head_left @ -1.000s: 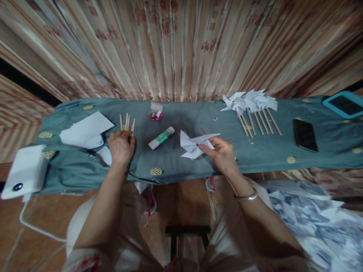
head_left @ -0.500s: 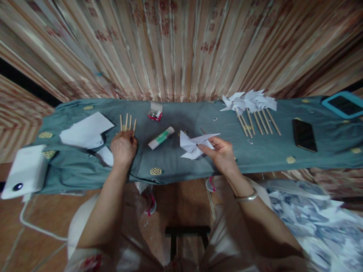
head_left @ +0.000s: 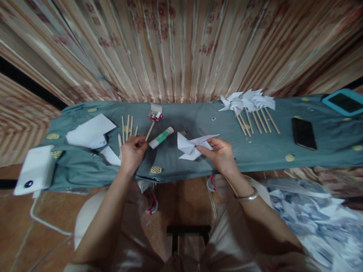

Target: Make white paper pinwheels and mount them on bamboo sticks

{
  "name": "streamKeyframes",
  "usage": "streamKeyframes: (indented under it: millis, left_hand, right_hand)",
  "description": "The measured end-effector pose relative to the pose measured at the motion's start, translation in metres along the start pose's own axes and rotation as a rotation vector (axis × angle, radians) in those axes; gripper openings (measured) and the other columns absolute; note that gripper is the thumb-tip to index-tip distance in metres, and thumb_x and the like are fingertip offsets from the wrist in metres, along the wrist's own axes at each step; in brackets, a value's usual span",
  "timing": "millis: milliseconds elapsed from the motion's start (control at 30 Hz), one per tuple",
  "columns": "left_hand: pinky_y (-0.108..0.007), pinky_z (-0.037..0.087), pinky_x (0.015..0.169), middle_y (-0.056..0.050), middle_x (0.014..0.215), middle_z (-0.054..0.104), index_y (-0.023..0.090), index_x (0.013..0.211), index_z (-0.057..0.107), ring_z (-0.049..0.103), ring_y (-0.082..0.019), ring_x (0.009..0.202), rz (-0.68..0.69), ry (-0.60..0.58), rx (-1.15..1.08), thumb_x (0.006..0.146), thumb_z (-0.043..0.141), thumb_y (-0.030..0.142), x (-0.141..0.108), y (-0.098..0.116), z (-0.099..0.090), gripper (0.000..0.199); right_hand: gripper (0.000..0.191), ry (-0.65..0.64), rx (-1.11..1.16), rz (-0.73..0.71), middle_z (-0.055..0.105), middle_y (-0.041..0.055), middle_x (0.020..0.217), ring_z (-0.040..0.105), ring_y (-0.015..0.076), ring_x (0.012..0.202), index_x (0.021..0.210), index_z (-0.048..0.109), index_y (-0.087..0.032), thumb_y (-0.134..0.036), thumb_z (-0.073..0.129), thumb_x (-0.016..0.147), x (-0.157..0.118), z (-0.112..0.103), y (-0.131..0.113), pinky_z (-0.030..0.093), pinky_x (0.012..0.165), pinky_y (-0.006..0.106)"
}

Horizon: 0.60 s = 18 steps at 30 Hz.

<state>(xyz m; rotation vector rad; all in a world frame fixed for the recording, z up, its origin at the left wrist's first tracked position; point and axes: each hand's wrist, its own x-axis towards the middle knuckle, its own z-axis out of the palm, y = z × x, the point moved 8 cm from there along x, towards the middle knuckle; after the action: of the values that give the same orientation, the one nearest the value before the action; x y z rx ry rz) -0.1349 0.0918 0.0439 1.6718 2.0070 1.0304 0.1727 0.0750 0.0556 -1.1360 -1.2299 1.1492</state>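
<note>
Thumb and fingers of your right hand (head_left: 222, 155) have a closed grip on a white paper pinwheel (head_left: 186, 146), over the near middle of the table (head_left: 195, 115). Your left hand (head_left: 132, 154) pinches a wooden stick (head_left: 150, 131), its free end pointing toward the small open box (head_left: 155, 113). A glue stick (head_left: 161, 138) lies between your two hands, nearer the left. Loose sticks (head_left: 127, 128) lie just beyond your left hand, and pinwheels on sticks (head_left: 249, 102) rest in a row at the far right.
</note>
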Motion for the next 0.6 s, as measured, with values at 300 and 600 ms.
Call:
streamKeyframes:
  millis: [300, 600]
  left_hand:
    - [-0.022, 0.046, 0.054, -0.002, 0.07, 0.066, 0.015, 0.076, 0.076, 0.055, -0.011, 0.057, -0.4, -0.181, -0.9, 0.061, 0.079, 0.036, -0.112, 0.029, 0.061, 0.026]
    - [-0.019, 0.045, 0.055, -0.002, 0.066, 0.07, 0.018, 0.065, 0.078, 0.056, -0.01, 0.058, -0.689, -0.308, -1.218, 0.051, 0.086, 0.026, -0.149, 0.044, 0.106, 0.019]
  right_hand:
    - [0.007, -0.206, -0.242, -0.173, 0.074, -0.0004, 0.081, 0.067, 0.0134, 0.071, 0.09, 0.072, -0.023, -0.025, 0.07, 0.083, -0.05, 0.018, -0.031, 0.052, 0.064, 0.023]
    - [0.022, -0.27, -0.44, -0.513, 0.072, 0.002, 0.087, 0.068, 0.0165, 0.082, 0.098, 0.064, -0.023, -0.006, 0.061, 0.085, -0.081, 0.011, -0.067, 0.054, 0.076, 0.03]
